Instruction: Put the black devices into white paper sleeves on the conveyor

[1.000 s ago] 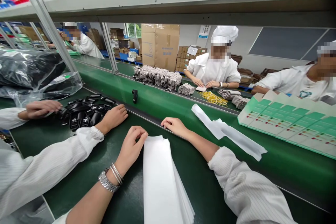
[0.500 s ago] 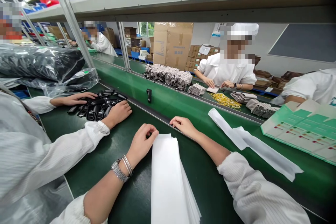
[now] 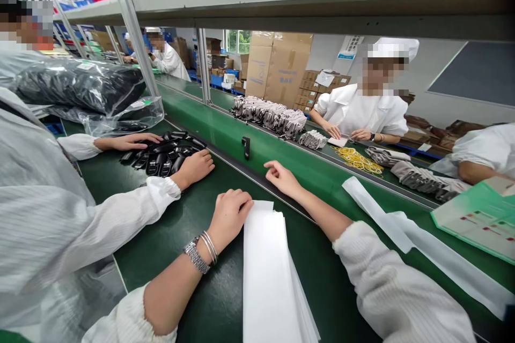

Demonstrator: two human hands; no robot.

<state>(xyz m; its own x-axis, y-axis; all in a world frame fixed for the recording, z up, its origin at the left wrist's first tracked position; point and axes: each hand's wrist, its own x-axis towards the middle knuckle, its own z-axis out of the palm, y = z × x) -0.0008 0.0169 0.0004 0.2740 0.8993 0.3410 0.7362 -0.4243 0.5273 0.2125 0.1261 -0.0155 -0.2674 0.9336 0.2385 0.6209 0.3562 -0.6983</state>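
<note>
While the left hand (image 3: 231,215) bends over the top corner of the white sheets (image 3: 265,273), thumb and finger close together, the right hand (image 3: 282,178) hangs by the near edge of the belt (image 3: 209,123), fingers loosely curled, narrow gap, nothing seen in it. Can't tell from where I stand if the left pinches 1 sheet, several or none. Sheets lie long on the table (image 3: 217,303), between the 2 forearms, lower ends fanned rightward. Belt carries 1 black device (image 3: 245,148), just past the right hand, plus 2 white strips (image 3: 376,214) farther right. At left, a co-worker's hands (image 3: 196,168) are at a black pile (image 3: 161,162). Handling tips, my judgement: sheets look thin, so pinch lightly at the corner, 1 layer at a time; keep the fan flat so nothing slides; keep the right sleeve off the strips.
</note>
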